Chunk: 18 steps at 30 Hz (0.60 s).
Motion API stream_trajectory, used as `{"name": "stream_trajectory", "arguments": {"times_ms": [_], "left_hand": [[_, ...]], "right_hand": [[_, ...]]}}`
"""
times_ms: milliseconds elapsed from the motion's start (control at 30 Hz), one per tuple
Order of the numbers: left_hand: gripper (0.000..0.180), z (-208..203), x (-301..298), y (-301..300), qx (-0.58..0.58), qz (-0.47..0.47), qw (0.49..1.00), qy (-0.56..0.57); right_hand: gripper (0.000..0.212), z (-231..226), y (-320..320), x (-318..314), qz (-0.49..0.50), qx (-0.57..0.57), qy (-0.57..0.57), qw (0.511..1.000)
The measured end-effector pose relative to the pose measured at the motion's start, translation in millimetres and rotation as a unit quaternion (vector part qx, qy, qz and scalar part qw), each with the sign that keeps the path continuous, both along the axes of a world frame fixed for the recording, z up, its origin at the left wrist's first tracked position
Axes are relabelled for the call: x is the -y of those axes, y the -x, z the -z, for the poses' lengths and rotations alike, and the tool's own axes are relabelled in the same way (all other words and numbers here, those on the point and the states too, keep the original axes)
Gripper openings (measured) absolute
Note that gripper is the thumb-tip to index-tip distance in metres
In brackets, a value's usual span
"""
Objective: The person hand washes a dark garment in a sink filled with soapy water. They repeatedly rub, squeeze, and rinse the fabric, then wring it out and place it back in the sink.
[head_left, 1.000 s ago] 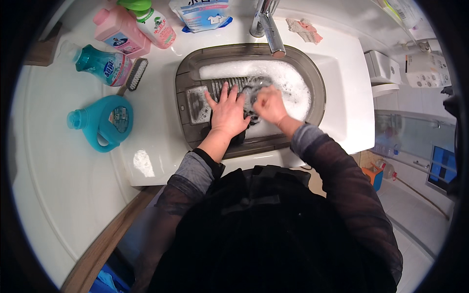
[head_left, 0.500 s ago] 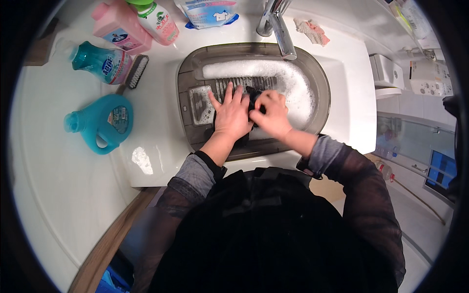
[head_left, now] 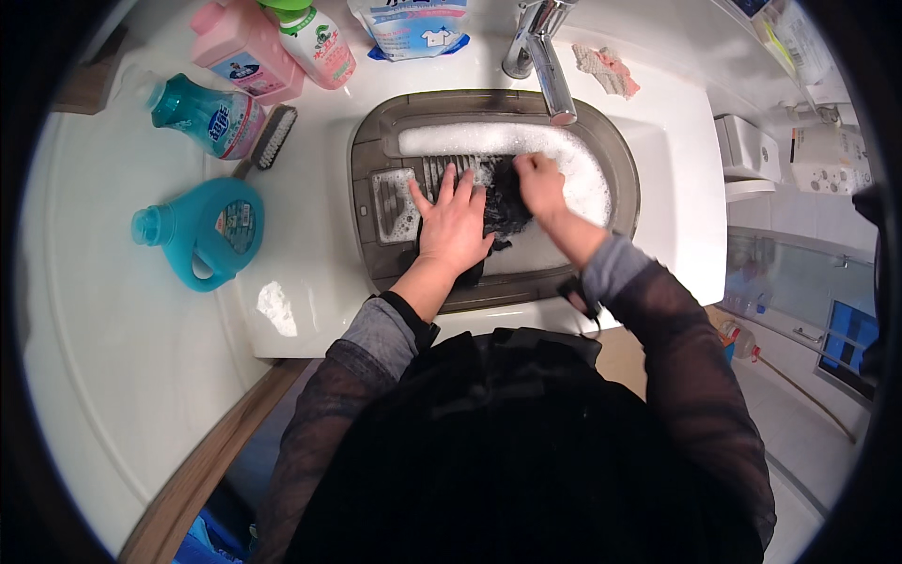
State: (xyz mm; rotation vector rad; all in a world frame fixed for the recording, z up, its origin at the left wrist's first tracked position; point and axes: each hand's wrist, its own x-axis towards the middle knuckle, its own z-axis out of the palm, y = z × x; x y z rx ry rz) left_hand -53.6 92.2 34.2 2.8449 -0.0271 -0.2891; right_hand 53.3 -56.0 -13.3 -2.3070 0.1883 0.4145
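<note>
Black cloth [head_left: 507, 209]: wet-looking and bunched, inside the grey basin [head_left: 624, 179] that stands between the back and front edges of the bench [head_left: 305, 221]
Left hand [head_left: 455, 226]: fingers spread wide and laid flat over the ridges [head_left: 440, 167] and the cloth's near-left part
Right hand [head_left: 541, 184]: fingers curled in narrow, seemingly pinching the cloth's far-right edge
Feel: probably soft and limp, weighed down by water, slippery from the foam [head_left: 584, 174], hardly fragile
Hold: best a full bunch at the loose right edge, with the other end pinned flat
Hidden: the cloth under the left palm, its full shape, the right fingertips
Cut off: the blue-and-white bag [head_left: 413, 26] at the bench's back edge
</note>
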Motion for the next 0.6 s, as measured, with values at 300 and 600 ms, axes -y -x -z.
{"name": "stream_trajectory", "arguments": {"times_ms": [300,600], "left_hand": [[0.070,1.3,1.1,-2.3,0.003,-0.005,1.000,0.005],[0.080,4.1,0.3,0.7,0.012,0.002,1.000,-0.010]], "right_hand": [[0.019,16.7,13.8,-9.5,-0.156,0.174,0.192,0.953],[0.029,48.8,-51.4,-6.9,0.119,0.092,0.087,0.985]]}}
